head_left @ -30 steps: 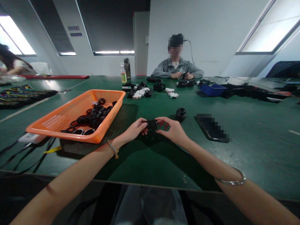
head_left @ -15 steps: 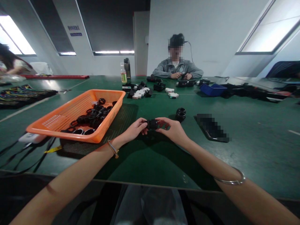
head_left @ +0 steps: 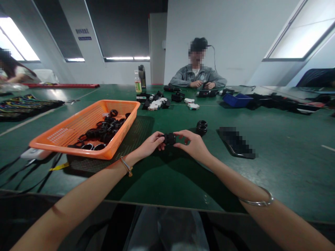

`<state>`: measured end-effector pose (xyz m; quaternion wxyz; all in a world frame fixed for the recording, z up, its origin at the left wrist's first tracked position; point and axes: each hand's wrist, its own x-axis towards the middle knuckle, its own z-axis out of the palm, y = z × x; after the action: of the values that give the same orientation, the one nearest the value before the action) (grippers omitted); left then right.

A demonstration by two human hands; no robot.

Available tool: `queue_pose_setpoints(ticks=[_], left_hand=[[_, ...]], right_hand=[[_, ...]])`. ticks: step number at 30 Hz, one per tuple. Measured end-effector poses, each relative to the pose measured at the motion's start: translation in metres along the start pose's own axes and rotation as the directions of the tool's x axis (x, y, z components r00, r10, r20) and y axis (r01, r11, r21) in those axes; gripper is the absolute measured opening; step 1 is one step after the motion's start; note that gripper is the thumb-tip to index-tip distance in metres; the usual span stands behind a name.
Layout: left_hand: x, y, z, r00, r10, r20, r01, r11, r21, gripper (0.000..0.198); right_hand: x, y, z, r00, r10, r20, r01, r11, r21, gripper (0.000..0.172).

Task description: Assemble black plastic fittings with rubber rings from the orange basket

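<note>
Big green table [head_left: 167, 174] takes up pretty much the whole view. Orange basket [head_left: 70, 149] sits on the near left, with a pile of black rings [head_left: 104, 130] heaped at its right end. A co-worker [head_left: 196, 77] in a grey jacket sits at the far side, busy with their own stuff.

Both of the wearer's arms reach into the middle. The left hand [head_left: 149, 144] and right hand [head_left: 192, 144] meet over the table, just right of the basket, and between them is a small black part [head_left: 170, 138]. Left fingertips pinch its left end, while the right thumb and fingers grip the right end. The part is held just above the table, not resting on it.

What's changed over the last second? Honestly, barely anything. The right fingers have shifted a touch on their end, and the left hasn't budged. The part hasn't left either hand, so it's the same fiddling at the same spot.

Just beyond the right hand there's a short black stack [head_left: 201, 126], with a dark flat thing [head_left: 237, 143] to its right.
</note>
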<state>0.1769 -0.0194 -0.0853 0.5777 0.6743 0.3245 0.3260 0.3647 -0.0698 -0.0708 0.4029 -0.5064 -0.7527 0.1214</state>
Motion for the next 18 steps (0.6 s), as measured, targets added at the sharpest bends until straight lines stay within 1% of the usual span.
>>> queue_pose_setpoints(ticks=[10, 15, 18], left_hand=[[-0.0001, 0.0016, 0.0004, 1.0, -0.002, -0.002, 0.002, 1.0, 0.006, 0.016], [-0.0006, 0.0022, 0.0008, 1.0, -0.008, -0.002, 0.008, 1.0, -0.02, 0.02], [-0.0001, 0.0016, 0.0006, 1.0, -0.006, 0.0, 0.006, 1.0, -0.022, 0.02]], right_hand=[[-0.0015, 0.0011, 0.003, 1.0, 0.02, -0.012, -0.02, 1.0, -0.024, 0.034], [-0.0011, 0.0, 0.0045, 0.999, 0.051, -0.016, -0.05, 0.997, 0.052, 0.041], [-0.0009, -0.0007, 0.0043, 0.999, 0.036, -0.009, -0.035, 0.997, 0.07, 0.039]])
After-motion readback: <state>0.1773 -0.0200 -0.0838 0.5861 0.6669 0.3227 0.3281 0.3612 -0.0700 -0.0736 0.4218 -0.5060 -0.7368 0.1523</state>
